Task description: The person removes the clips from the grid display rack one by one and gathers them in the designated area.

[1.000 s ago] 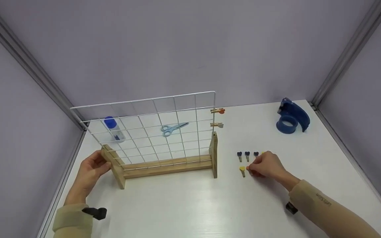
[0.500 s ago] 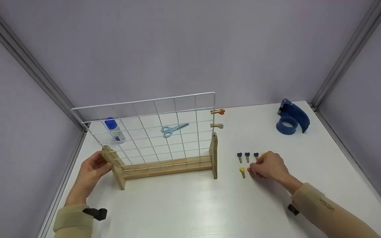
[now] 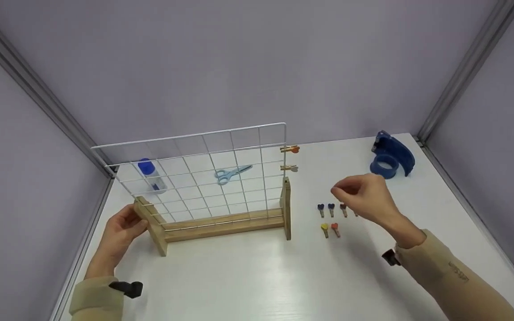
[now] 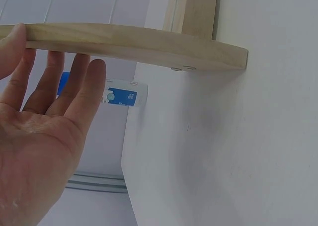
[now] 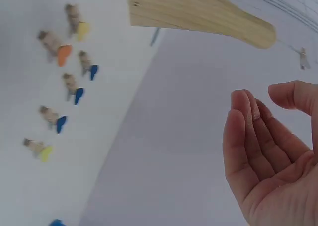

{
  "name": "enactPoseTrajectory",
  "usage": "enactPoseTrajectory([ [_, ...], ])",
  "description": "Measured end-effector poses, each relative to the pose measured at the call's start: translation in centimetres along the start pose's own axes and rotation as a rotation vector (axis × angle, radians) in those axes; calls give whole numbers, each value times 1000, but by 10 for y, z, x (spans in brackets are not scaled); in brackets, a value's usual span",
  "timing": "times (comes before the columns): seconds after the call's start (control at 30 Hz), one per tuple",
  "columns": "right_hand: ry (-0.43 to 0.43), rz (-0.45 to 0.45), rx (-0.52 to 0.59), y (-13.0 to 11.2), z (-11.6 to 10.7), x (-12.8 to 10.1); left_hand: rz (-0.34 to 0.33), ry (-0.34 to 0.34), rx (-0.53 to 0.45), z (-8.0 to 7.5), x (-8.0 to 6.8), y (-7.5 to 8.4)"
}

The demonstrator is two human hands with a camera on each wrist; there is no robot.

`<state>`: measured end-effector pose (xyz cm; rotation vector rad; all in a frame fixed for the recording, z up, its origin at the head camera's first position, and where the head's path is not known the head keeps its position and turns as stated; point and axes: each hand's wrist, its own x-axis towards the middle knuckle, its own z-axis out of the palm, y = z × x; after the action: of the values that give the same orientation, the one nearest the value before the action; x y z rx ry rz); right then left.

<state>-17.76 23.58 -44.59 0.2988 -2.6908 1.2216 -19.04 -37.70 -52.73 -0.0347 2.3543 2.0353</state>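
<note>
White bench point(image 3: 248, 276) and lilac walls framed the work. At left, the left hand point(image 3: 121, 229) rested open-fingered against the wooden foot of the wire grid stand point(image 3: 203, 178). Two clothespins point(image 3: 289, 158) were clipped on the stand's right edge. At right, the right hand point(image 3: 366, 198) hovered empty, fingers loosely curled, above six loose pins point(image 3: 330, 217); picking one up likely came next.
</note>
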Motion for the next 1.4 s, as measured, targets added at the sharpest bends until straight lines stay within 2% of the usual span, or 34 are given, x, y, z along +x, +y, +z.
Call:
enactPoseTrajectory([
  [0.2, 112, -170, 160, -38, -3, 17, -5, 3, -21, -2, -1, -1],
  [0.37, 132, -229, 276, -58, 6, 35, -15, 0, -15, -1, -1, 0],
  [0.67, 104, -191, 483, -78, 23, 59, -8, -21, 28, 0, 0, 3],
  [0.93, 105, -170, 589, -78, 33, 66, -14, 2, 37, -1, -2, 4],
  [1.13, 96, -155, 689, -77, 38, 67, -8, 13, -24, 0, -2, 3],
  [1.4, 133, -160, 707, -80, 38, 65, 4, 4, -15, -1, -1, 1],
])
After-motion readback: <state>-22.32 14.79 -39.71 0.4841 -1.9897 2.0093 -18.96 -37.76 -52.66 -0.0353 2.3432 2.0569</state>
